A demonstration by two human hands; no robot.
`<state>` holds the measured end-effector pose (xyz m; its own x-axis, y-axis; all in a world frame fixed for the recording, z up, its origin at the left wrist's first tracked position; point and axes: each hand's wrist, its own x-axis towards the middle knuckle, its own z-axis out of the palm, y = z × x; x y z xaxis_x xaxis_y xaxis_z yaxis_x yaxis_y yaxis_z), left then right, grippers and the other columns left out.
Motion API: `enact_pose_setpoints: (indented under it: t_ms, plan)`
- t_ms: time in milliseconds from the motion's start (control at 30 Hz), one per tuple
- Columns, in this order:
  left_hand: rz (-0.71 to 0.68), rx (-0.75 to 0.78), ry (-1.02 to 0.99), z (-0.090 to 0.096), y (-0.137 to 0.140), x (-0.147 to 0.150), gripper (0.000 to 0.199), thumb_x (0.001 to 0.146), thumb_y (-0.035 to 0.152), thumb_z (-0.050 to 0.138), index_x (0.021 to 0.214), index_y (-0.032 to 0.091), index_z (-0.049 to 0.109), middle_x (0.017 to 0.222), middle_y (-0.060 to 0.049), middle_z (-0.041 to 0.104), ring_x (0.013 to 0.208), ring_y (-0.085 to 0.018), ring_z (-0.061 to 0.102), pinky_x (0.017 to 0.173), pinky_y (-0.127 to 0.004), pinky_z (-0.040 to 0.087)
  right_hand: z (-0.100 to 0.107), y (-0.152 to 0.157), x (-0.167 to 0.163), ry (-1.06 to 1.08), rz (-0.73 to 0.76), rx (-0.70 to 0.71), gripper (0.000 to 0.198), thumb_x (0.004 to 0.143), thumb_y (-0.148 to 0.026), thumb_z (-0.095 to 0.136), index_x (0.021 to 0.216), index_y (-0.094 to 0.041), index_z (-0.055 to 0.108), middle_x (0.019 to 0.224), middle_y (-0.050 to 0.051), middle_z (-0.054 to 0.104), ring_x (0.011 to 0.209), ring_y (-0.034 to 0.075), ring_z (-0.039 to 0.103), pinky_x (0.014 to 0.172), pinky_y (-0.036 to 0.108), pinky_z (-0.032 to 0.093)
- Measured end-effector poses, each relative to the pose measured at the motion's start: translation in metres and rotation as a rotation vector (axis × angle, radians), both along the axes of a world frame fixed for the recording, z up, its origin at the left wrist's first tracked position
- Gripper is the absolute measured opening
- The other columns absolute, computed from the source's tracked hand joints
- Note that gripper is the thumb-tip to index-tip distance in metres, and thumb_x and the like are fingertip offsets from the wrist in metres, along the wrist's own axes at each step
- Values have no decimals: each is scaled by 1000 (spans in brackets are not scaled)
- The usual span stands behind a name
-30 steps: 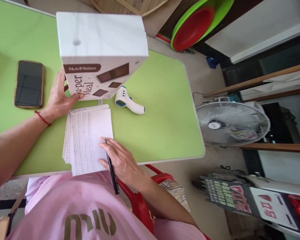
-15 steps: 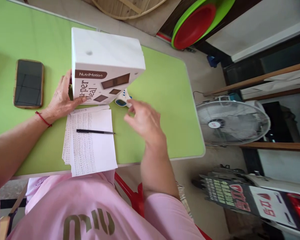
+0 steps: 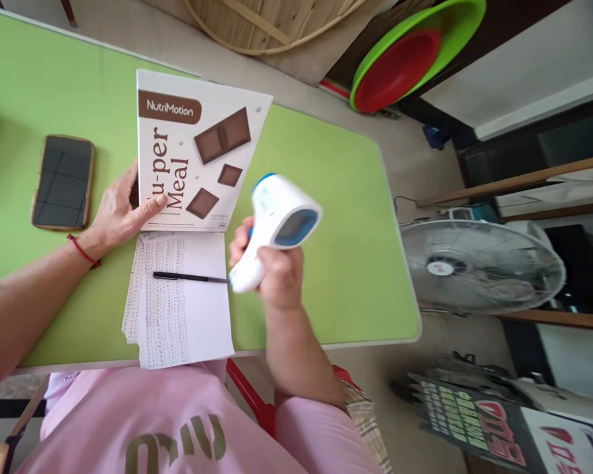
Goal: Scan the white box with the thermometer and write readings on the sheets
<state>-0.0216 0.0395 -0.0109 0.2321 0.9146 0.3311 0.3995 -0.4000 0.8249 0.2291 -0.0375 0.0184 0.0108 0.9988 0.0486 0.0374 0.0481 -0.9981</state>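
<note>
My right hand is closed around the handle of a white and blue infrared thermometer, raised above the table with its dark screen showing. With my left hand I grip the lower left edge of a white NutriMotion box; the thumb lies on its printed front and the other fingers are hidden behind it. The box stands on the table, its front tilted toward me. Below it lie handwritten sheets of paper, with a black pen across them.
A phone lies on the green table, left of the box. Beyond the table's right end stand a fan and a printed sign. Green and red basins and a round woven tray are past the far edge.
My right hand has taken hold of the thermometer and lifted it from beside the box. The box has tipped back, so its front shows more fully. My left hand stays on it.
</note>
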Motion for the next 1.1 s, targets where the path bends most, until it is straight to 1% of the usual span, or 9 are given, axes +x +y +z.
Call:
enact_pose_setpoints:
  t_ms: [67,133,300,467,567,667,767,900,1100]
  plan:
    - [-26,1,-15,1,0,-1,65,88,72,57,127,19,61,122,-12,68,112,-35,64,100,-51,53,-1,-13,-18,165,160,-124,32,71,-47,67,90,-23,60,67,-3,57,53,12,52,49,30,44]
    - [-41,-9,-25,2,-1,-2,61,89,70,57,124,20,61,122,-12,68,115,-35,63,102,-50,52,-6,-21,-28,213,219,-209,29,70,-45,70,85,-22,60,66,-3,56,54,12,51,50,31,43]
    - [-35,-8,-26,2,-1,-3,64,87,68,61,130,20,57,124,-13,66,111,-35,64,97,-50,54,-22,-22,-32,205,184,-218,28,72,-43,72,87,-23,60,71,-3,54,62,12,49,57,32,44]
    - [-44,-16,-51,-4,1,-5,65,86,68,62,129,19,56,127,-14,64,113,-35,63,99,-52,53,-21,-18,-37,231,191,-245,31,73,-45,74,89,-23,60,72,-4,55,61,11,51,58,32,44]
    - [-57,-55,-91,-8,2,-5,74,79,70,70,131,20,54,129,-15,63,116,-37,61,100,-55,52,-22,-17,-42,269,193,-249,33,70,-46,77,88,-23,61,73,-4,57,64,12,53,60,32,46]
    - [-61,-75,-107,-10,3,-6,83,72,69,78,133,20,53,125,-16,65,113,-38,63,97,-57,54,-24,-16,-45,322,187,-314,36,66,-48,79,85,-23,62,73,-3,61,63,11,56,58,30,46]
    - [-88,-73,-123,-9,4,-6,77,73,67,78,130,20,55,124,-15,66,112,-37,64,97,-56,54,-25,-15,-45,329,168,-349,35,64,-48,80,80,-22,64,71,-2,64,62,12,59,58,30,48]
    - [-118,-75,-149,-7,4,-5,69,75,63,79,124,19,59,121,-14,67,111,-35,65,96,-52,56,-23,-15,-46,295,145,-330,32,66,-50,78,74,-22,65,65,-2,64,57,12,59,57,31,48]
    - [-125,-82,-163,-4,3,-4,65,75,62,80,119,19,61,123,-14,67,115,-36,64,99,-54,54,-21,-15,-47,301,143,-316,33,65,-52,79,73,-22,65,63,-3,64,55,11,58,54,30,48]
